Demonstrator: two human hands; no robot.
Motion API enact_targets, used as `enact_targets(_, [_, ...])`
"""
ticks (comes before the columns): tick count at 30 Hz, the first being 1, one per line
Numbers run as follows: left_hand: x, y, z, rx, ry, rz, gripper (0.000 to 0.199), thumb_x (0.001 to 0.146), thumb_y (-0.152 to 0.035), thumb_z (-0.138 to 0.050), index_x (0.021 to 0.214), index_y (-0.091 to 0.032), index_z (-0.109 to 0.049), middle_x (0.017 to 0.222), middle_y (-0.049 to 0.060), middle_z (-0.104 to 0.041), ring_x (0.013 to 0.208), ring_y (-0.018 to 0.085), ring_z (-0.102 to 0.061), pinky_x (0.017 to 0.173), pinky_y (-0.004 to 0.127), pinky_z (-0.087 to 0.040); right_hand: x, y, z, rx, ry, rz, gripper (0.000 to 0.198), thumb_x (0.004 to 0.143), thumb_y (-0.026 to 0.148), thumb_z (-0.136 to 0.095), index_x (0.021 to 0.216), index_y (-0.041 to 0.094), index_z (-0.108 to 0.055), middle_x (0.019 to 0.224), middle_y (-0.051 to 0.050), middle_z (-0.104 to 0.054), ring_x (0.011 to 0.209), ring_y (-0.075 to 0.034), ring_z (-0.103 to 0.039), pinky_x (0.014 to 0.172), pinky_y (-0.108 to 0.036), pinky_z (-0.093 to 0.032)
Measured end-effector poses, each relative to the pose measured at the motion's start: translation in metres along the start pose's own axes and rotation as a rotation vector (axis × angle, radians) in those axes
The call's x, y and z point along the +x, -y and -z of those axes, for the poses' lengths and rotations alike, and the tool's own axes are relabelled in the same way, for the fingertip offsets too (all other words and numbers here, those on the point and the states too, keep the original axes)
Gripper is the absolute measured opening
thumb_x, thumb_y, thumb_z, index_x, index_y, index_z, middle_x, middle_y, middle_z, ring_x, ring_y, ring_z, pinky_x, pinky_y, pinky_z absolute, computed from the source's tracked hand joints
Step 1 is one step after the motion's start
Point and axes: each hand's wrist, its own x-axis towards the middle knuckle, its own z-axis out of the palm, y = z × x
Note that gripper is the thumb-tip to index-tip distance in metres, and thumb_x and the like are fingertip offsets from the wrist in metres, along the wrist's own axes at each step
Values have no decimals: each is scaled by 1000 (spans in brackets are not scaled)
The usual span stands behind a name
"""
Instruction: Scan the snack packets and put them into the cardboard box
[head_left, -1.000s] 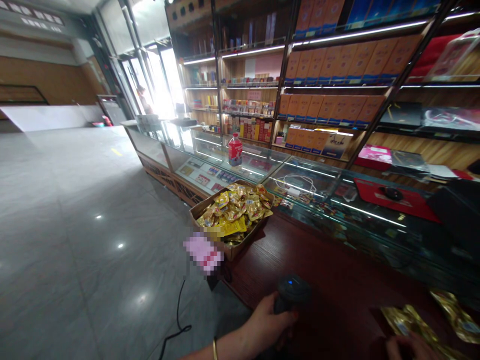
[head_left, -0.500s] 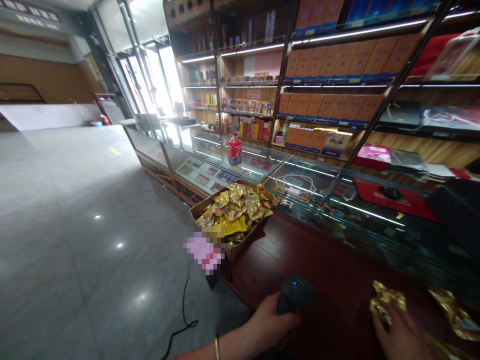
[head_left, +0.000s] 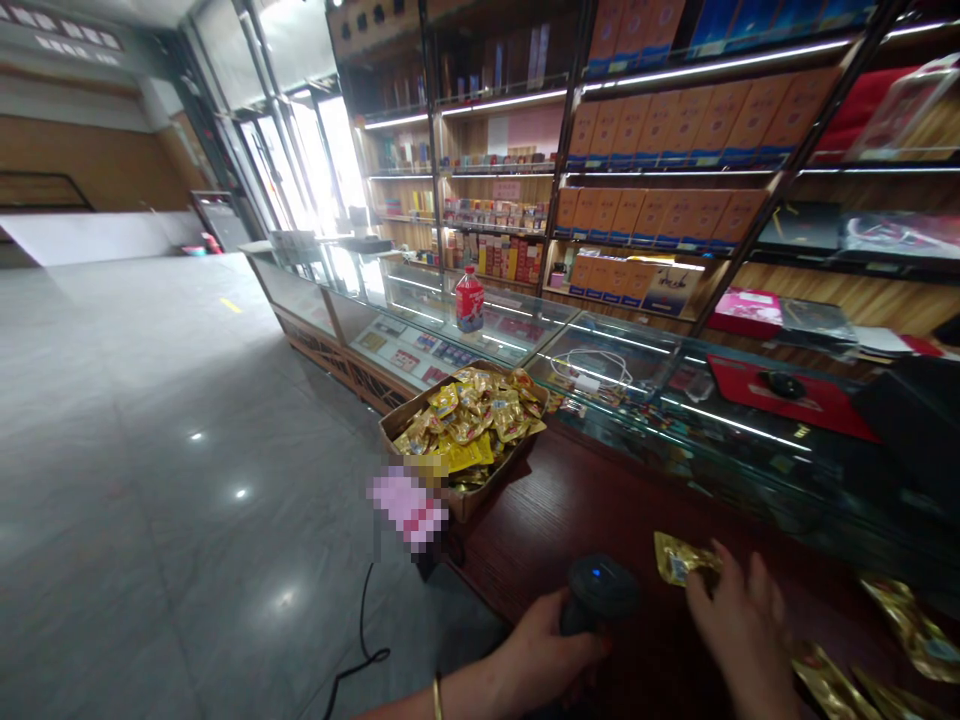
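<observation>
You have a small, shiny gold foil packet (head_left: 673,559) at lower right, its near end pinched in your right hand (head_left: 742,620); it looks light, soft and slippery, so grip a flat edge, though blur hides its print. Your left hand (head_left: 541,648) grasps a black handheld scanner (head_left: 602,588) at bottom centre.

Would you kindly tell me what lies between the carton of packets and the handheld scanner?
Just dark red tabletop shows between the carton and the scanner in the left hand, in the head view.
</observation>
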Motion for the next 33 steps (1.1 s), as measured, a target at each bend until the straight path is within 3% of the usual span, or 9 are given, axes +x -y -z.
enact_targets(4, [-2,-5,0,15,-1,6,26,72,-19,-61,97,-14,-60,50,-10,-54,31,4,-39,29,15,-30,11,13,-2,-6,215,-79,79,87,65,-36,137,6,-50,128,-31,-56,118,-50,-53,92,-68,-42])
enact_targets(7, [-4,-7,2,14,-6,9,34,71,-20,-64,104,-13,-61,52,-9,-56,33,5,-41,33,16,-33,10,16,-1,160,207,-50,85,78,68,-47,136,6,-50,120,-27,-60,113,-44,-57,91,-57,-48])
enact_targets(10, [-5,-7,3,12,-19,-10,46,70,-20,-65,115,-12,-59,53,-9,-58,34,6,-41,36,18,-34,-2,23,-1,429,196,-224,98,66,73,-63,140,12,-46,118,-20,-62,105,-38,-62,88,-50,-51])
enact_targets(14, [-3,-8,3,43,-42,-6,38,72,-18,-63,109,-13,-62,53,-9,-57,34,5,-41,35,17,-33,-27,35,-3,728,227,-453,78,66,70,-69,125,20,-59,96,-6,-69,81,-27,-67,80,-41,-55])
enact_targets(18, [-2,-8,4,71,-63,-7,38,74,-17,-63,112,-12,-62,53,-9,-55,35,5,-40,35,17,-32,-41,37,-5,949,145,-475,68,73,62,-67,126,21,-55,101,-4,-68,88,-24,-67,83,-38,-55])
enact_targets(21, [-2,-6,5,71,-58,-10,43,74,-17,-63,116,-12,-61,54,-9,-56,36,5,-41,37,17,-34,-42,35,-5,1059,185,-557,70,73,58,-69,131,25,-49,105,-3,-66,92,-23,-66,85,-39,-53])
enact_targets(33, [-4,-5,5,78,-87,-10,40,75,-17,-63,114,-13,-62,53,-10,-55,36,5,-42,36,16,-33,-42,43,0,1082,154,-631,66,61,59,-79,110,24,-50,93,0,-64,75,-18,-64,67,-29,-52])
